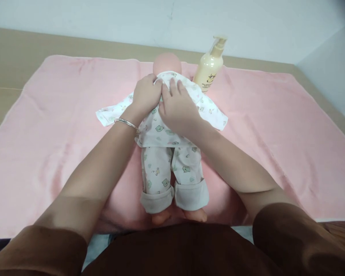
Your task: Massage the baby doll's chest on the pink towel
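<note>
Beside the doll (158, 132), a bottle (209, 68) bears black lettering (208, 86) (mostly blurred).

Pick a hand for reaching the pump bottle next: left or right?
Right, I'd judge: the right hand rests on the shirt, fingers extended, nearer the pump bottle. The left hand looks curled at the shirt, farther from it.

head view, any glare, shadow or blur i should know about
Head view: bright light washes the white shirt pale; head view: shiny highlights on the bottle, whose small print is too soft to read; head view: the pink blanket darkens toward its near edge, around the doll's feet, and the picture's top right corner is dark.
</note>
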`<action>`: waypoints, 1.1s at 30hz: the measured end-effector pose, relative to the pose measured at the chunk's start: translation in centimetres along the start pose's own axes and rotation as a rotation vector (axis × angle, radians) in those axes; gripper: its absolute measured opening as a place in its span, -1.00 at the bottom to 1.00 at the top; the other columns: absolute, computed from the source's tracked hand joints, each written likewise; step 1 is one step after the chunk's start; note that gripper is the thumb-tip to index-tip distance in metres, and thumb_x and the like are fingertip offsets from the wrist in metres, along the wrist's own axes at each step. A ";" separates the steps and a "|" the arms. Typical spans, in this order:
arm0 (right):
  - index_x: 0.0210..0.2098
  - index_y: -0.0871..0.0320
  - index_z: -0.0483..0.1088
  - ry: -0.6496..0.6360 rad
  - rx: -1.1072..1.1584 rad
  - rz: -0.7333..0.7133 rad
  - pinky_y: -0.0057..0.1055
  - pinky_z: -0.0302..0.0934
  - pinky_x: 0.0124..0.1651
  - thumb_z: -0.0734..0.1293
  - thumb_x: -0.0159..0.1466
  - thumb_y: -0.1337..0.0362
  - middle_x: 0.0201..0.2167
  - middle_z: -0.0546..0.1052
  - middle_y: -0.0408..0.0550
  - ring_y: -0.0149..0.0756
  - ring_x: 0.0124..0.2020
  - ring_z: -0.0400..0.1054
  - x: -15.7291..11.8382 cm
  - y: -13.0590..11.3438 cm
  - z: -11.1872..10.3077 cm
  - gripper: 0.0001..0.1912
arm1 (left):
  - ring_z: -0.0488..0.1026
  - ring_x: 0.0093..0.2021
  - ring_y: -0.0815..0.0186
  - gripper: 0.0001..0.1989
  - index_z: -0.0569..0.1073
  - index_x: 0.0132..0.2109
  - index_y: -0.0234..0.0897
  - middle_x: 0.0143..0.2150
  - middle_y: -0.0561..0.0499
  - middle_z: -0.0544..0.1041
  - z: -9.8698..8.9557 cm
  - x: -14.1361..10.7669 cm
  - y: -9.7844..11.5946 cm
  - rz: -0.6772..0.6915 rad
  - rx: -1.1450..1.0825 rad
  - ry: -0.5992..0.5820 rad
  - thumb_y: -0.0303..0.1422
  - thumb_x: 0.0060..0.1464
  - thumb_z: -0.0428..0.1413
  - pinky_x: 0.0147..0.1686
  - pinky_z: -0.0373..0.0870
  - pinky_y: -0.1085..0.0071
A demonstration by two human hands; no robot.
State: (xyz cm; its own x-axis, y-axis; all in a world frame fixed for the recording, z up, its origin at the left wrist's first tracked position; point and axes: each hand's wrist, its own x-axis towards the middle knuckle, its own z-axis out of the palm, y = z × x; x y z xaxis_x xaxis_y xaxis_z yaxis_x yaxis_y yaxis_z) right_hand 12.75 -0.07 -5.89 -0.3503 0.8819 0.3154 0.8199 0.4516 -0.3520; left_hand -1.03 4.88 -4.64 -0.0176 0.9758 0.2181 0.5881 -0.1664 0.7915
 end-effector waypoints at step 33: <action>0.37 0.35 0.27 0.017 -0.109 0.147 0.34 -0.05 0.60 0.06 0.54 0.14 0.44 0.32 0.35 0.29 0.57 0.07 0.9 0.1 -0.3 -0.44 | 0.52 0.00 0.18 -0.67 0.51 -0.27 -0.13 -0.05 -0.08 0.66 0.2 0.0 0.0 -0.062 0.207 0.036 -0.34 0.31 -0.14 -0.02 0.34 0.25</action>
State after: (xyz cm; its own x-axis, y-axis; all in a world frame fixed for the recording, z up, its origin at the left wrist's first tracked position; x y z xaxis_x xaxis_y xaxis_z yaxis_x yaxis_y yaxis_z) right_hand 12.68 0.69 -5.38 -0.2164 0.9343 0.2833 0.9060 0.3003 -0.2984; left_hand -0.87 4.89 -4.79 -0.0861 0.9769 0.1958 0.7381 -0.0695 0.6711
